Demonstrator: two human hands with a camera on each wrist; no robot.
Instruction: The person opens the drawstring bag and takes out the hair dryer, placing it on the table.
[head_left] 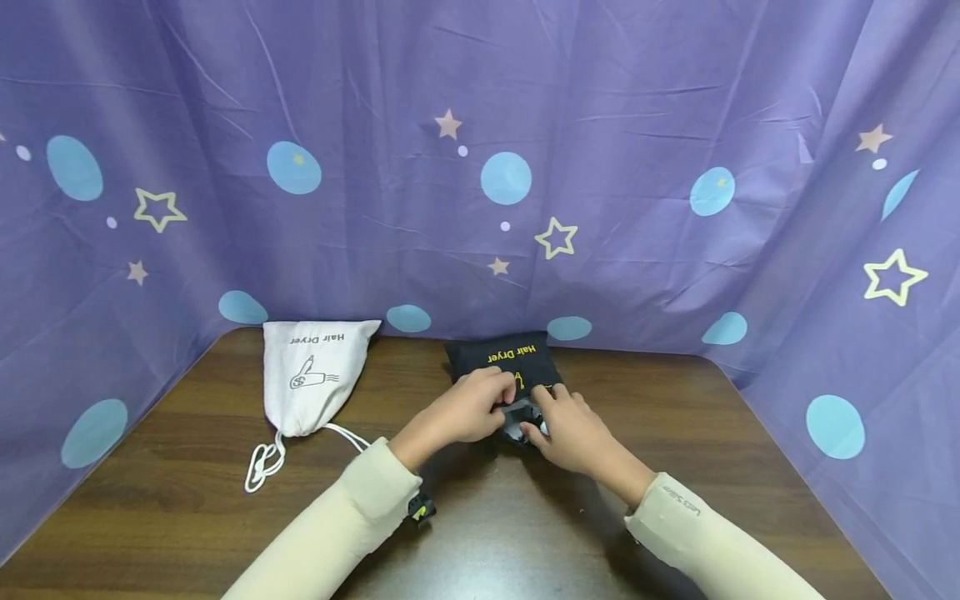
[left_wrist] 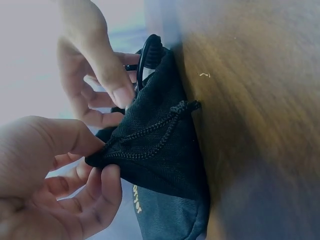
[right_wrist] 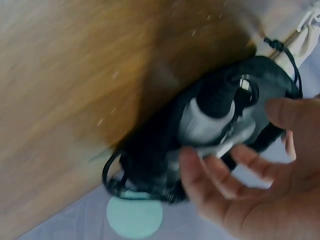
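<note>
A black drawstring bag point(head_left: 498, 354) with yellow "Hair Dryer" print lies at the back of the table. My left hand point(head_left: 468, 407) pinches the rim of its mouth between thumb and fingers, clearest at the black fabric point(left_wrist: 165, 145) in the left wrist view, where the left hand point(left_wrist: 55, 175) is low. Over the opening is my right hand point(head_left: 573, 432), thumb and fingers apart, fingertips at the contents. Inside show a grey-white body point(right_wrist: 200, 125) with a black end and a black cable point(right_wrist: 242, 97). The right hand point(right_wrist: 255, 190) partly covers them.
To the left lies a white drawstring bag point(head_left: 315, 367) with a dryer drawing, its white cords point(head_left: 262, 462) trailing forward. A small black and yellow item point(head_left: 422, 508) is beside the left sleeve. Behind the wooden table point(head_left: 480, 550) hangs a purple curtain point(head_left: 615, 133).
</note>
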